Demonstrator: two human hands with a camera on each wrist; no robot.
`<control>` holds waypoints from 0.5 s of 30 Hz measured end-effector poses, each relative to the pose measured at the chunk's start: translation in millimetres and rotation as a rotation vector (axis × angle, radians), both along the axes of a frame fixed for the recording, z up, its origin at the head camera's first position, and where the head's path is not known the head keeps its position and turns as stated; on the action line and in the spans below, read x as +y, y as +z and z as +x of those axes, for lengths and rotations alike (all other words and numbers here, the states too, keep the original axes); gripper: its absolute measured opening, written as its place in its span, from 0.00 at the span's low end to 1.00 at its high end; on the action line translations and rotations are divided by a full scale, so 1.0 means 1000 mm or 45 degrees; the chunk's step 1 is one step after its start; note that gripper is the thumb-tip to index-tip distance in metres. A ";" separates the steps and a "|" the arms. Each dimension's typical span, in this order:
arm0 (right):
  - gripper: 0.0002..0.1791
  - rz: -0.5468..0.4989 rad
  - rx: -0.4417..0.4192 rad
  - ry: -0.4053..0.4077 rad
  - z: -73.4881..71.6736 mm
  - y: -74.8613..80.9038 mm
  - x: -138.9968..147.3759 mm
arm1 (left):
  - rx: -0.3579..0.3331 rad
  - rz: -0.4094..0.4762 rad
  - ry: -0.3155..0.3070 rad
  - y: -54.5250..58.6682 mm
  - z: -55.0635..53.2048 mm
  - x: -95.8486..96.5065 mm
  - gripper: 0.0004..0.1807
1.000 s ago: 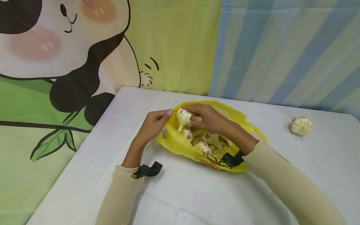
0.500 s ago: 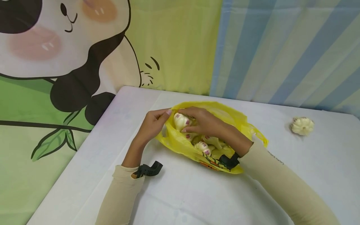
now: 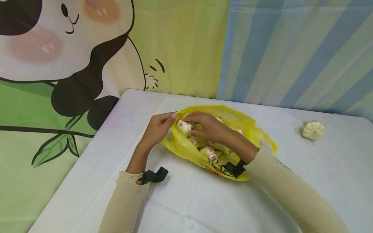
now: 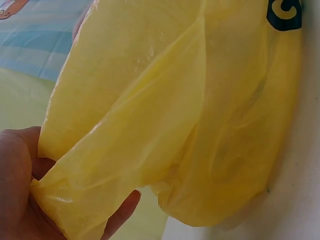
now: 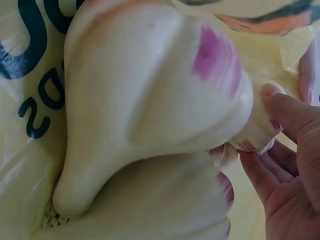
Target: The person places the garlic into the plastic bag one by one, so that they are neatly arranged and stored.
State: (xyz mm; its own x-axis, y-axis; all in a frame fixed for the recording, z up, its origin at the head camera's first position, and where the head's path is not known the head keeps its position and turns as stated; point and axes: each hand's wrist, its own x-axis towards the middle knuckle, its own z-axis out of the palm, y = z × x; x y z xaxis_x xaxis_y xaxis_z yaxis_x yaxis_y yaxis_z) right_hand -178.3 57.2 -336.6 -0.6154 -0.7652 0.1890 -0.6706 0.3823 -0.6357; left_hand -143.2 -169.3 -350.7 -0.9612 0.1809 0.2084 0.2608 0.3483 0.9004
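A yellow plastic bag (image 3: 181, 149) lies with its mouth spread toward me, several garlic bulbs inside. At its left end my left hand (image 3: 155, 131) pinches the rim between thumb and fingers; the left wrist view has the bag's folded edge (image 4: 85, 180) in that hand. My right hand (image 3: 209, 128) reaches into the mouth and holds a garlic bulb (image 3: 183, 127) close to the left rim. Thumb and fingers grip this bulb (image 5: 257, 120) in the right wrist view, partly hidden behind a larger-looking garlic bulb (image 5: 150, 85) near the camera. Another garlic bulb (image 3: 209, 153) lies near the front.
One loose garlic bulb (image 3: 313, 130) sits on the white tabletop (image 3: 186, 200) to the right of the bag. Behind the table hang a panda-print cloth (image 3: 110, 77) and a striped curtain (image 3: 276, 51). The bag's handle loop (image 3: 269, 142) trails off to the right.
My right hand has lowered the garlic bulb and moved it left, deeper into the bag's left end. The left hand keeps its pinch on the rim, nearly still.
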 end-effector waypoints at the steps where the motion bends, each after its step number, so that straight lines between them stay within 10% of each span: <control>1: 0.24 0.013 0.003 -0.001 0.000 0.000 -0.001 | -0.001 0.004 0.001 0.000 0.000 0.000 0.21; 15: 0.27 0.129 0.023 -0.024 0.002 -0.003 0.000 | -0.021 0.009 -0.006 0.000 -0.001 0.001 0.18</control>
